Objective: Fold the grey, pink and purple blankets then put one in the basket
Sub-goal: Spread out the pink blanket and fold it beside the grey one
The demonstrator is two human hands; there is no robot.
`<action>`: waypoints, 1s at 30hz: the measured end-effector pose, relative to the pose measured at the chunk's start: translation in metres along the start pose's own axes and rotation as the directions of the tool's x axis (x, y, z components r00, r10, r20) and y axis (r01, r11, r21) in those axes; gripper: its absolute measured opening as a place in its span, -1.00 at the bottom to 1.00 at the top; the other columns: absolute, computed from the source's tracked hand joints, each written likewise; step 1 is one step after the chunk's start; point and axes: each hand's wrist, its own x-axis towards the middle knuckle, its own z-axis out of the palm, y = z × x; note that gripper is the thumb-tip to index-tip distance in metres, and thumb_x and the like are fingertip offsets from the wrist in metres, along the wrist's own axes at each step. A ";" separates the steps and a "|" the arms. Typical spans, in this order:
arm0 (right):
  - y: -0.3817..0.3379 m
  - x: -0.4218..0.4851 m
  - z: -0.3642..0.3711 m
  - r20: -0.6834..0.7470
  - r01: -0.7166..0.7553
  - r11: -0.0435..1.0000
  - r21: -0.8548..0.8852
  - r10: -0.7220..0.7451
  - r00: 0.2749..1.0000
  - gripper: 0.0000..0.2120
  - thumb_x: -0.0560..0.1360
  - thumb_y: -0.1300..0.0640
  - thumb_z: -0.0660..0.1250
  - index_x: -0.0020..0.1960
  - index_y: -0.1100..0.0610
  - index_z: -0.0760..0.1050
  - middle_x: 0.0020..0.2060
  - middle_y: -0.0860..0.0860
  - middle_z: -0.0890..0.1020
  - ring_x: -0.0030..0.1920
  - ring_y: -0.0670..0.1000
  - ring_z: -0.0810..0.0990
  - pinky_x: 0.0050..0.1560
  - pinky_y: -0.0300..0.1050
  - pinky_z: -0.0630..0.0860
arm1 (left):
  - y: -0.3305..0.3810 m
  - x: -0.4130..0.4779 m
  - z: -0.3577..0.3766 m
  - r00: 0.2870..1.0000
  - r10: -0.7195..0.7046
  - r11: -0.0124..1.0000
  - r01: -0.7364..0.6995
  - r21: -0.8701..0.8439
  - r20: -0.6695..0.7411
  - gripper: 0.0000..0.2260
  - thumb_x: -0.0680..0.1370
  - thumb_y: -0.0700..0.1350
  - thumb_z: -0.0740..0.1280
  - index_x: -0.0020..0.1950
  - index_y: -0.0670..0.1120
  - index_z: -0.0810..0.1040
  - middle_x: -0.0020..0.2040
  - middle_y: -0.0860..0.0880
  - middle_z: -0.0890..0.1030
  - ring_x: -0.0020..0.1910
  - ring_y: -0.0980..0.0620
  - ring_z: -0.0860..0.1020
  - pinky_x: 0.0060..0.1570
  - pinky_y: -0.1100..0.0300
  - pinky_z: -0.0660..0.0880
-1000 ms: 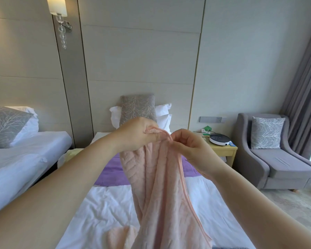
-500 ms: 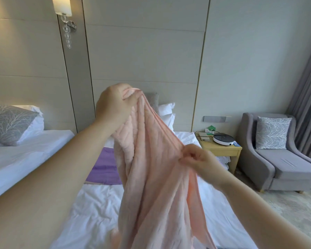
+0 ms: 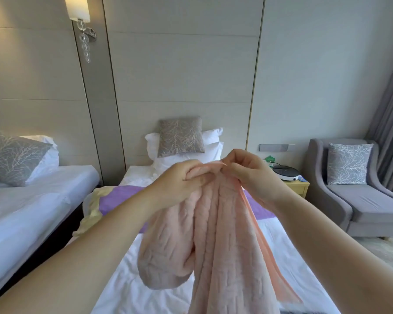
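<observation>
The pink blanket (image 3: 216, 241) hangs in front of me over the middle bed (image 3: 132, 291), gathered in long folds. My left hand (image 3: 179, 182) grips its top edge with curled fingers. My right hand (image 3: 247, 173) pinches the same edge right beside it, so both hands meet at the top. The purple blanket (image 3: 120, 198) lies flat across the bed behind the pink one, partly hidden by it. A sliver of grey fabric (image 3: 288, 312) shows at the bottom edge. No basket is in view.
A second bed (image 3: 32, 200) stands at the left. A yellow bedside table (image 3: 298, 185) with a round white device is right of the middle bed. A grey armchair (image 3: 359, 196) and curtains fill the right side. Pillows (image 3: 182, 141) lean on the headboard.
My left hand came down from its raised position and my right hand rose, so both now meet again at the pink blanket's top edge.
</observation>
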 end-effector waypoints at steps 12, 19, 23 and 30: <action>0.053 -0.042 -0.036 0.217 -0.241 0.821 -0.517 0.398 0.891 -0.71 0.31 -0.09 0.52 -0.04 0.01 0.62 -0.13 0.01 0.65 -0.05 0.00 0.59 0.11 -0.01 0.48 | 0.025 0.027 -0.040 0.881 0.130 0.991 -0.103 0.083 -0.455 -0.89 0.54 -0.28 0.33 0.01 -0.11 0.57 -0.06 0.03 0.60 -0.09 0.26 0.51 0.03 0.39 0.40; 0.037 -0.033 -0.041 0.064 -0.201 0.887 -0.415 0.249 0.966 -0.74 0.30 0.05 0.56 -0.35 0.05 0.47 -0.41 -0.05 0.45 -0.35 -0.01 0.44 -0.33 -0.19 0.38 | -0.002 0.012 -0.070 0.791 -0.019 0.992 0.092 0.088 -0.612 -0.83 0.50 -0.28 0.31 -0.04 -0.01 0.57 -0.13 0.10 0.58 -0.12 0.17 0.51 -0.13 0.40 0.39; 0.016 -0.024 -0.037 0.135 -0.092 0.901 -0.424 0.163 0.977 -0.71 0.33 0.13 0.50 -0.37 0.05 0.38 -0.42 -0.06 0.35 -0.38 -0.06 0.33 -0.37 -0.18 0.23 | -0.027 0.004 -0.074 0.688 -0.178 0.897 0.407 0.171 -0.703 -0.84 0.47 -0.23 0.28 -0.12 0.03 0.55 -0.07 0.00 0.59 -0.08 -0.05 0.53 -0.16 0.17 0.39; 0.010 -0.007 0.001 0.267 0.028 0.891 -0.453 0.105 0.958 -0.72 0.38 0.33 0.37 -0.35 0.07 0.35 -0.41 -0.06 0.35 -0.39 -0.12 0.29 -0.41 -0.28 0.23 | -0.027 -0.017 -0.008 0.952 -0.277 0.958 0.284 -0.042 0.129 -0.52 0.40 -0.17 0.47 0.24 0.18 0.44 0.21 0.25 0.49 0.23 0.18 0.47 0.06 0.40 0.45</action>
